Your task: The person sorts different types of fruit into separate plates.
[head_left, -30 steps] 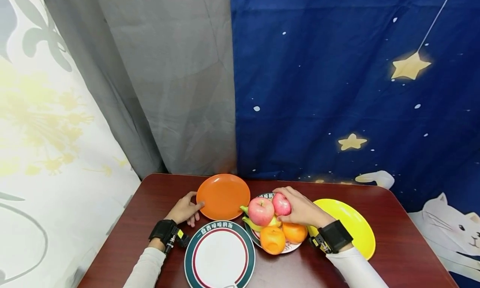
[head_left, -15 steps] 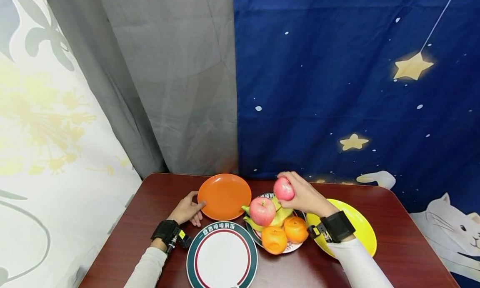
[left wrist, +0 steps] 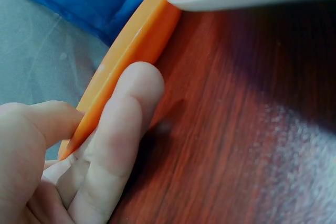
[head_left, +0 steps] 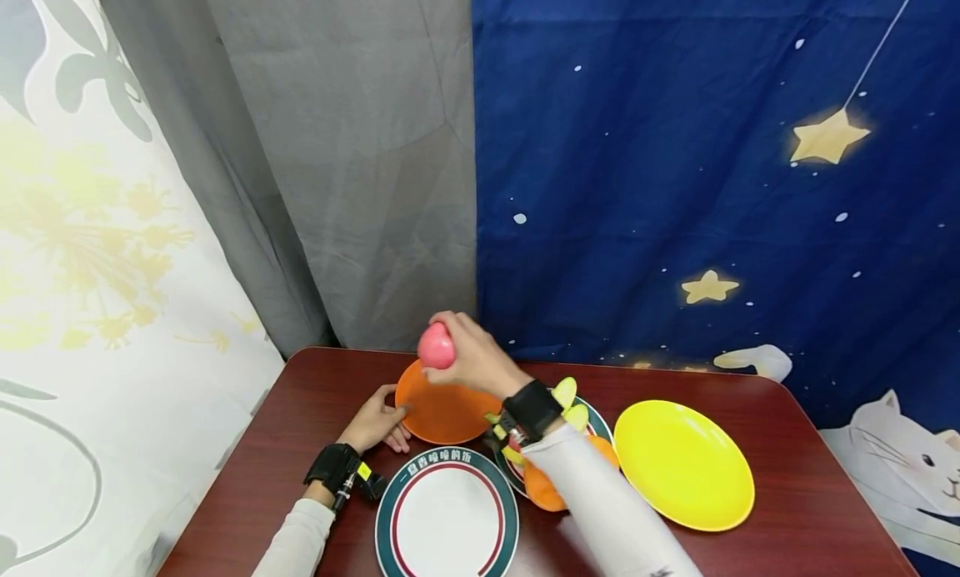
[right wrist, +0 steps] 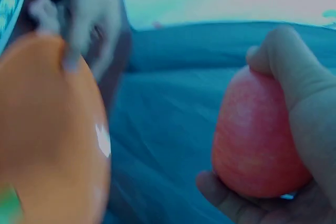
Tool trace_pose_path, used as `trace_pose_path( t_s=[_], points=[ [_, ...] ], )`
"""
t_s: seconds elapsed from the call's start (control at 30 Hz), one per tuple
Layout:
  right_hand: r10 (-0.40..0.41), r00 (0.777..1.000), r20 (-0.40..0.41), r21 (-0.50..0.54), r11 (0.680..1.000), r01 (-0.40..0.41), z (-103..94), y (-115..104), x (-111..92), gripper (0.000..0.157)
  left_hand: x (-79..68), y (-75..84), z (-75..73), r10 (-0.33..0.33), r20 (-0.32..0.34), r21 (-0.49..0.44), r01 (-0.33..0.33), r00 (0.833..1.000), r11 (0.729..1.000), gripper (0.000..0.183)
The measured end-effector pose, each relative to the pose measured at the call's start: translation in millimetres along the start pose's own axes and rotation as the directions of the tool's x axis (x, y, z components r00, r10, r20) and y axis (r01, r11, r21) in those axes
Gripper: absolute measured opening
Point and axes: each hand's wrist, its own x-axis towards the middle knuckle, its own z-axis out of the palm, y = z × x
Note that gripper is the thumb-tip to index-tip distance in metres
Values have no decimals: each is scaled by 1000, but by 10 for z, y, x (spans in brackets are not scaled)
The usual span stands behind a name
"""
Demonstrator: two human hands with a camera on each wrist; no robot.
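In the head view my right hand grips a pink-red apple in the air above the back part of the orange plate. The right wrist view shows thumb and fingers curled round the apple, clear of the orange plate. My left hand pinches the left rim of that plate; in the left wrist view the thumb is on one side of the rim and the fingers are on the other. My right forearm partly covers the fruit plate with its bananas and oranges; the second apple is almost wholly hidden.
A white plate with a dark green rim stands in front of the orange plate. On the right lies a yellow oval plate. The dark red table ends at hanging curtains at the back.
My right hand has lifted the apple off the fruit plate and carried it left over the orange plate. The left hand has stayed at the plate's rim.
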Motion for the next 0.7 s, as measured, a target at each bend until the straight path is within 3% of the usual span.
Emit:
trace_pose_path(
  t_s=[0.17,0.33,0.5,0.7],
  points=[
    [137,984,113,-70,989,-130,477,-65,72,74,5,2,3,28,13,-24,-28,1000,999,54],
    [203,968,147,-132,974,-185,789,40,56,76,12,-5,-1,25,11,-29,-25,1000,999,51],
    [244,951,192,-173,962,-212,961,166,-12,81,12,-33,-9,15,1,-17,-15,1000,1000,56],
    [263,940,215,-216,952,-217,1028,243,-95,80,17,-36,5,7,-13,-9,-7,1000,1000,60]
  ],
)
